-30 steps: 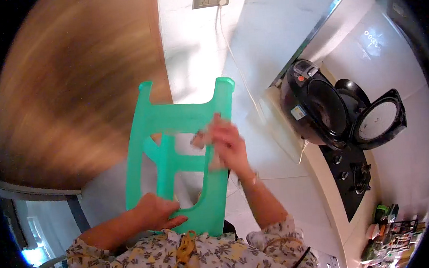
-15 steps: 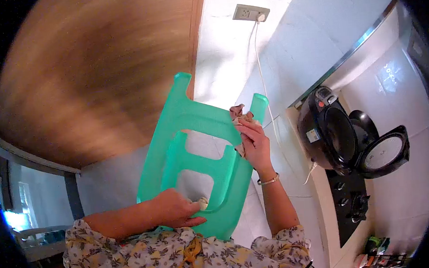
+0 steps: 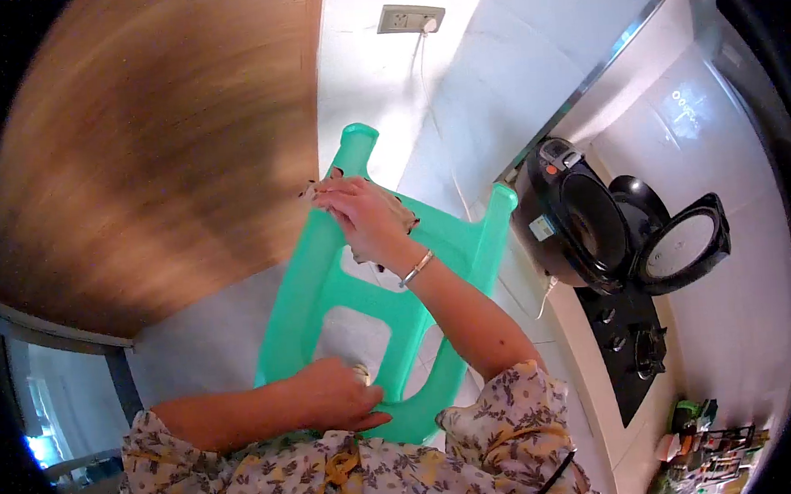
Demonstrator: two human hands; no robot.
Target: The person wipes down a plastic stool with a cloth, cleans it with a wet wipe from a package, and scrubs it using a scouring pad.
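Observation:
A green plastic stool [image 3: 376, 302] is held tilted in front of my body, its legs pointing away from me. My left hand [image 3: 336, 395] is closed around the stool's near edge at a cut-out. A small pale thing shows at those fingers, too small to make out. With my right hand [image 3: 369, 217] I press a crumpled, brownish patterned cloth [image 3: 404, 214] onto the stool's far left part, near the base of a leg. A bracelet circles my right wrist. Part of the cloth is hidden under the palm and fingers.
On the counter [image 3: 591, 389] to the right stands a black electric cooker [image 3: 569, 224] with its lid [image 3: 681, 239] open. A gas stove [image 3: 629, 347] and several bottles [image 3: 692, 446] are nearer. A wooden panel [image 3: 167, 152] rises at left; a wall socket [image 3: 410, 19] holds a plugged-in white cord.
My right hand has moved left with the cloth, from the stool's right leg to its far left part. The stool has turned somewhat; my left hand keeps its hold. The view has shifted.

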